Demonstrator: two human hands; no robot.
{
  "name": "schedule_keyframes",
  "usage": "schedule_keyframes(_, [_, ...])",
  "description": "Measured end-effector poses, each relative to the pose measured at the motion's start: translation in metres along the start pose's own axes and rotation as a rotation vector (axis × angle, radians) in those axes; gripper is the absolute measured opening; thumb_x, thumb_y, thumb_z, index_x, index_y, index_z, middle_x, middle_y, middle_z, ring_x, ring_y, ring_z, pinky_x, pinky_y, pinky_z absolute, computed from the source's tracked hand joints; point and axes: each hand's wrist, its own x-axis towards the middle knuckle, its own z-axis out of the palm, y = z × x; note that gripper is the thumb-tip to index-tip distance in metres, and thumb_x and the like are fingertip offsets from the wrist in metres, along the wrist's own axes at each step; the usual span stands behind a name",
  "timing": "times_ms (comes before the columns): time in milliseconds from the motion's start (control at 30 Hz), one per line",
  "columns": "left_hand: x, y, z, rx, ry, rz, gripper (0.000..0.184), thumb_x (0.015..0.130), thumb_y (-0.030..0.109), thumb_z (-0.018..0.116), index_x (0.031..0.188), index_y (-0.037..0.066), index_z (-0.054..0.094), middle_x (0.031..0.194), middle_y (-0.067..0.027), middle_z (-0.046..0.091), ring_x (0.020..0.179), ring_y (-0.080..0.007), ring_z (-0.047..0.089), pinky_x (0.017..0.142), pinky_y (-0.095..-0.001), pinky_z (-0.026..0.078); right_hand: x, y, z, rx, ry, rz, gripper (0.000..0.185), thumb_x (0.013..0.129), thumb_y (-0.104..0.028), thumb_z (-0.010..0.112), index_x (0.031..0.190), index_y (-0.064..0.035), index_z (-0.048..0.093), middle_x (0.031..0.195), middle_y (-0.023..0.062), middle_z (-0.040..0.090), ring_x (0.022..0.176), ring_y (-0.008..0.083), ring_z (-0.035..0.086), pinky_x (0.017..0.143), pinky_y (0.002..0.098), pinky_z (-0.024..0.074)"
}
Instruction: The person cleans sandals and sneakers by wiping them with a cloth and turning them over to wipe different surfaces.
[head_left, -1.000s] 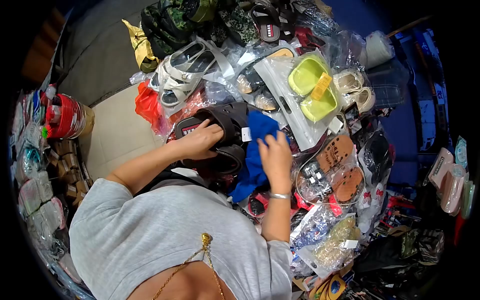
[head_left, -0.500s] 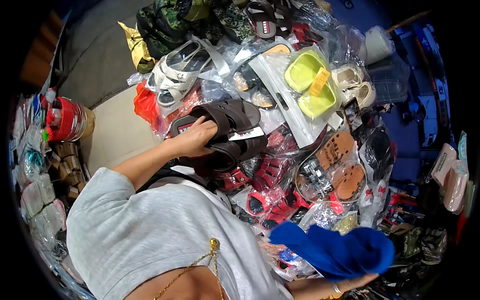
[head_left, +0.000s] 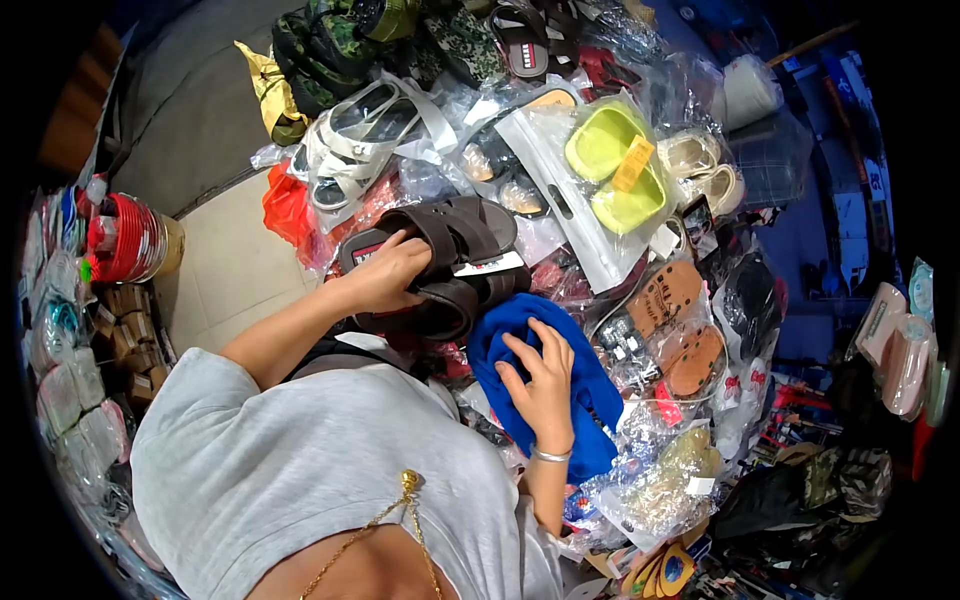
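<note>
Dark brown strapped sandals (head_left: 465, 235) with a white tag lie close in front of my body. My left hand (head_left: 390, 275) is closed on them, its fingers tucked at the strap. Just right of the sandals a blue cloth (head_left: 590, 380) is spread over bagged items. My right hand (head_left: 545, 385), with a silver bracelet at the wrist, lies over the cloth with its fingers apart. Whether the palm grips any fold of it is hidden.
Behind the sandals are bagged white sandals (head_left: 355, 150) and yellow-green clogs (head_left: 605, 140). Brown patterned soles (head_left: 665, 300) lie to the right, near cream shoes (head_left: 700, 170). A red bucket-like stack (head_left: 130, 240) stands at the left. Camouflage bags (head_left: 335, 60) are at the back.
My right hand swung out to the lower right with the blue cloth, then came back beside the sandals, where the cloth now lies. My left hand has stayed on the sandals.
</note>
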Motion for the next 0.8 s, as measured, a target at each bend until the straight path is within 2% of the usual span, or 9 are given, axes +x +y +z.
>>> schedule_keyframes(233, [-0.001,-0.001,0.0,0.006,0.119,0.076,0.049,0.061,0.011,0.077,0.101,0.0,0.053,0.111,-0.017,0.053,0.113,-0.0367,0.049,0.107,-0.0514,0.027,-0.076,0.038,0.0,-0.15,0.427,0.445,0.055,0.073,-0.015,0.076,0.123,-0.0017,0.057,0.129,0.0152,0.052,0.121,0.0343,0.045,0.106,0.0461,0.032])
schedule_keyframes(367, [0.002,-0.003,-0.001,0.012,0.079,0.09,0.05,0.06,0.012,0.078,0.102,0.0,0.054,0.109,-0.0164,0.055,0.113,-0.035,0.049,0.104,-0.0485,0.029,-0.128,0.061,0.001,-0.306,0.494,0.717,0.061,0.08,-0.027,0.073,0.131,-0.0015,0.051,0.132,0.02,0.048,0.122,0.0377,0.043,0.105,0.0507,0.031])
schedule_keyframes(433, [0.003,-0.005,0.001,0.038,0.114,0.103,0.05,0.06,0.013,0.078,0.102,0.0,0.055,0.108,-0.016,0.055,0.113,-0.0347,0.049,0.104,-0.0474,0.029,-0.156,0.075,0.012,-0.338,0.48,0.792,0.056,0.082,-0.031,0.072,0.127,-0.0015,0.055,0.13,0.02,0.05,0.121,0.0378,0.043,0.104,0.0516,0.0308])
schedule_keyframes(567, [0.004,-0.001,-0.003,0.01,0.093,0.086,0.048,0.061,0.014,0.078,0.102,0.0,0.055,0.108,-0.0155,0.055,0.113,-0.0346,0.049,0.104,-0.0479,0.029,-0.174,0.088,0.013,-0.349,0.501,0.685,0.038,0.084,-0.026,0.069,0.111,0.0007,0.064,0.117,0.0172,0.06,0.114,0.0352,0.05,0.097,0.0458,0.039])
schedule_keyframes(633, [0.003,-0.004,-0.001,0.03,0.097,0.092,0.049,0.061,0.014,0.078,0.102,0.0,0.055,0.108,-0.0153,0.055,0.113,-0.0345,0.049,0.104,-0.0479,0.029,-0.148,0.058,-0.015,0.524,0.929,1.019,0.029,0.09,-0.016,0.062,0.111,0.0047,0.063,0.116,0.0148,0.06,0.113,0.028,0.052,0.099,0.0419,0.0404])
schedule_keyframes(667, [0.002,-0.005,0.0,0.047,0.096,0.098,0.049,0.062,0.014,0.078,0.103,0.0,0.055,0.108,-0.0152,0.055,0.113,-0.0345,0.049,0.104,-0.0478,0.029,-0.136,0.043,-0.033,0.609,1.096,0.91,0.033,0.093,-0.016,0.055,0.117,0.0075,0.059,0.119,0.0137,0.058,0.113,0.0243,0.052,0.1,0.0404,0.0406])
schedule_keyframes(700, [0.002,-0.005,0.0,0.05,0.1,0.098,0.049,0.062,0.014,0.078,0.103,0.0,0.055,0.108,-0.0152,0.055,0.113,-0.0345,0.049,0.104,-0.0478,0.029,-0.143,0.047,-0.047,0.883,1.16,0.62,0.046,0.097,-0.03,0.051,0.122,0.0085,0.055,0.125,0.0216,0.056,0.116,0.0303,0.054,0.103,0.0456,0.0394])
schedule_keyframes(733, [0.002,-0.004,0.0,0.05,0.104,0.096,0.049,0.062,0.014,0.078,0.102,0.0,0.055,0.108,-0.0151,0.055,0.112,-0.0345,0.049,0.104,-0.0479,0.03,-0.134,0.031,-0.066,1.1,1.349,0.589,0.053,0.097,-0.034,0.052,0.127,0.0095,0.051,0.131,0.024,0.052,0.126,0.0342,0.047,0.11,0.048,0.0335])
schedule_keyframes(800, [0.003,-0.002,0.0,0.054,0.112,0.096,0.048,0.062,0.014,0.078,0.102,0.0,0.055,0.107,-0.015,0.055,0.112,-0.0345,0.049,0.104,-0.048,0.03,-0.131,0.017,-0.102,1.584,1.24,0.091,0.053,0.098,-0.035,0.05,0.132,0.005,0.047,0.143,0.0189,0.043,0.137,0.0343,0.033,0.119,0.0539,0.0131])
